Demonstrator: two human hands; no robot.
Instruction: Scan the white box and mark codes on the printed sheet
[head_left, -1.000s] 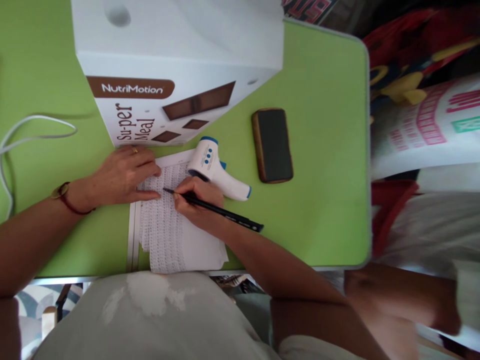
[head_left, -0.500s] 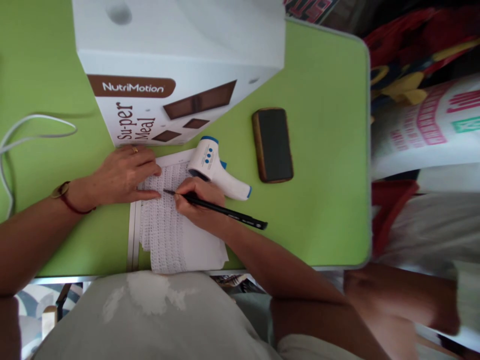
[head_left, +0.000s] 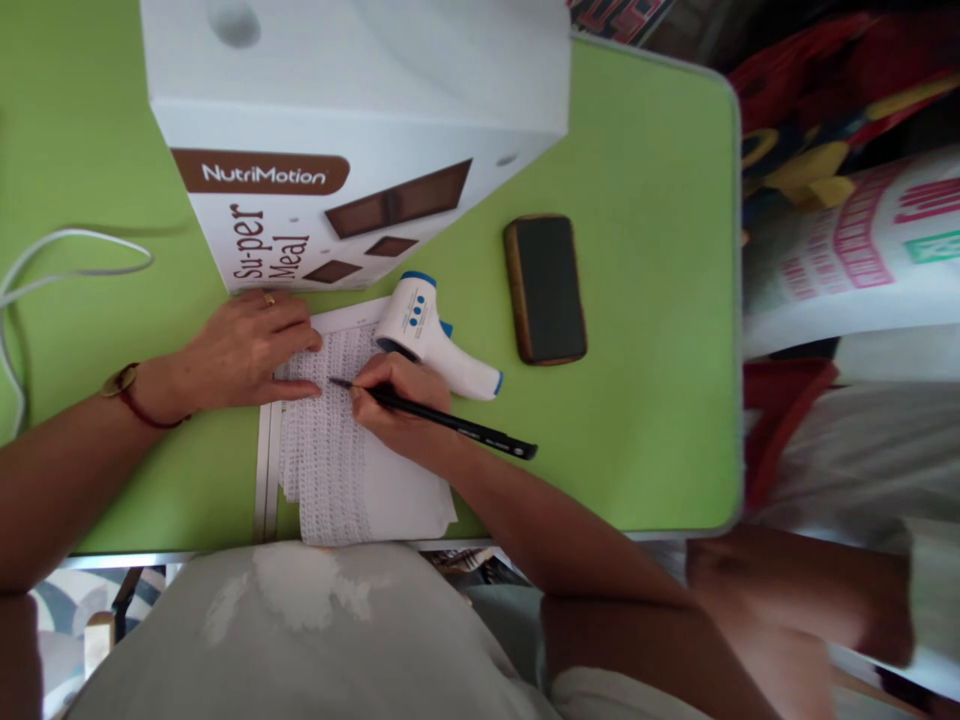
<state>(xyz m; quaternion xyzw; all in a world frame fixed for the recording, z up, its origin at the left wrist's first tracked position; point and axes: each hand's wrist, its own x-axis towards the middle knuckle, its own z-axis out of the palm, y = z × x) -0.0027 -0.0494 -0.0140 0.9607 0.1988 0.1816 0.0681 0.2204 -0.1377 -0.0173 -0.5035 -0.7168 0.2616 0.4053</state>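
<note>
Several sheets of paper (head_left: 405, 490), covered in rows of small handwriting, lie stacked near the table's front edge. My left hand (head_left: 259, 350) rests open on their upper left part, fingers stretched out and thumb apart. Between the fingers of my right hand (head_left: 405, 400) is a black pen (head_left: 465, 428), its tip at the writing on the top sheet. Just beyond that hand, a white infrared thermometer (head_left: 439, 345) with blue buttons lies across the paper's upper right part and the table.
A large white box (head_left: 360, 120) marked NutriMotion stands behind the papers. To the right, a dark phone (head_left: 546, 290) lies on the green table (head_left: 652, 300). A white cable (head_left: 75, 235) loops at the left. Beyond the right edge are a printed white sack (head_left: 855, 250) and another person's limb (head_left: 802, 590).
The pen and my right hand have shifted very slightly to the right. My left hand stays in place, and the things on the table have not moved.
</note>
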